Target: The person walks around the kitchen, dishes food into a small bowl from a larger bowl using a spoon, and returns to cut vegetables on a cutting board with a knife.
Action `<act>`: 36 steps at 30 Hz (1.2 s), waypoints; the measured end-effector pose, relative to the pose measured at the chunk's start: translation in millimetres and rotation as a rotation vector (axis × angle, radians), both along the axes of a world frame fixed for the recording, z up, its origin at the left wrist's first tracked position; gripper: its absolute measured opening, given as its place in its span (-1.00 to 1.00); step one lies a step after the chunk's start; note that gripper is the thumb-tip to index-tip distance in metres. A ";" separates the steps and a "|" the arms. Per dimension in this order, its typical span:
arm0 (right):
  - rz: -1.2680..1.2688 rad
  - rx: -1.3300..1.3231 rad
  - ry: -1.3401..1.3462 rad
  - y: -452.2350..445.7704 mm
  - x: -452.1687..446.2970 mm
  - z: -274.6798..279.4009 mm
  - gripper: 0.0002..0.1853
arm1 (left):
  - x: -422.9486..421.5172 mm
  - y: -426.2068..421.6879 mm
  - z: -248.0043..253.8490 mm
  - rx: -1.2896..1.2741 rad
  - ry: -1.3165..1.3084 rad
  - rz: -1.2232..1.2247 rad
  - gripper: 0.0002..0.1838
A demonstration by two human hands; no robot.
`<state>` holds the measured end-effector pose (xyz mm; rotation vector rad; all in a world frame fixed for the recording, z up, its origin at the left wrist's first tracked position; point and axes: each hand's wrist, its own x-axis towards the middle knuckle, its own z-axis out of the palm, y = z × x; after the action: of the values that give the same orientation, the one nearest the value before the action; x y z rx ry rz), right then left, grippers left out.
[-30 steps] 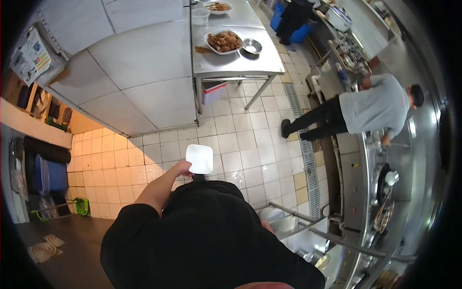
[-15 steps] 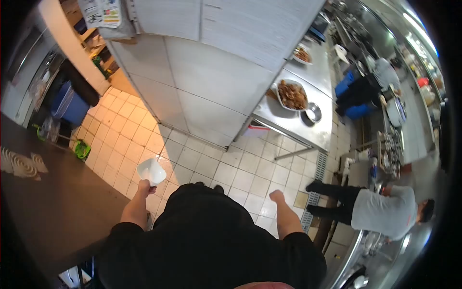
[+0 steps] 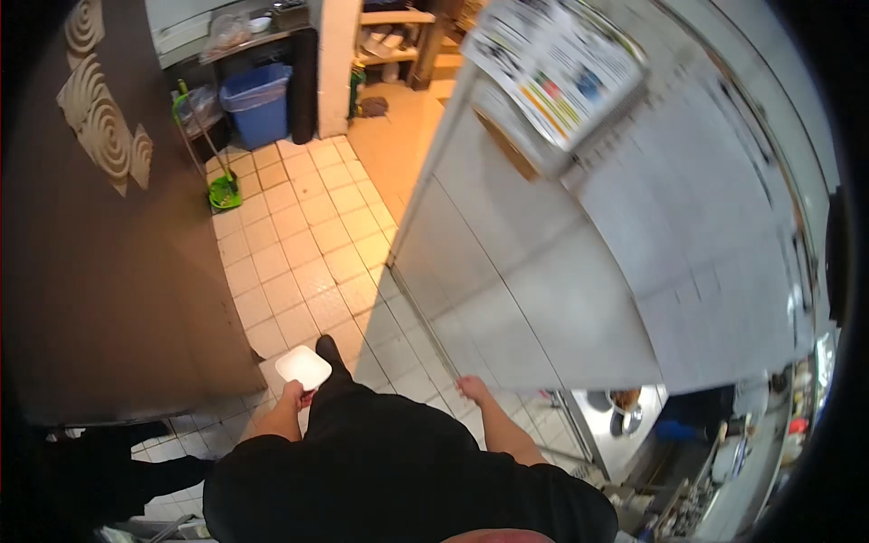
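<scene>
Head camera, nearest things first: what are the hands doing?

"The left hand is clamped on the near edge of a white bowl. The right hand has its fingers bent, with nothing visible in it — I can't tell how tightly they are closed."

"Which way does the bowl lie?"

"Straight ahead of the left hand and slightly to its right, touching the fingers. It looks roughly square with rounded corners, so I see no clear long axis. The right hand is well apart from it, across the body."

"And beyond the bowl?"

"A dark shoe shows just beside it, on the tiled floor. Past the right hand rises a white wall. Farther ahead there's a green dustpan — and behind that, a blue bin."
</scene>
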<state>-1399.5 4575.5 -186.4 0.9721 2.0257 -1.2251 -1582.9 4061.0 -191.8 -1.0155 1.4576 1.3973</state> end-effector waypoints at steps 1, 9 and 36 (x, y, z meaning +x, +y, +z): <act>0.006 -0.031 -0.034 0.6 -2.3 -18.6 -0.72 | -22.3 -7.2 -0.2 0.006 -0.026 0.036 -0.69; 0.366 -0.068 -0.273 -30.8 -117.8 -21.1 -0.69 | -230.1 -69.7 19.7 0.019 0.104 -0.045 -0.70; 0.460 0.215 0.444 -14.1 -1000.5 59.0 -0.57 | -697.4 -47.4 20.5 0.016 0.052 0.274 -0.69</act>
<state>-2400.1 4561.4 -127.4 0.2915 2.5803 -1.0424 -2280.2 4013.6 -171.3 -1.2115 1.3801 1.6376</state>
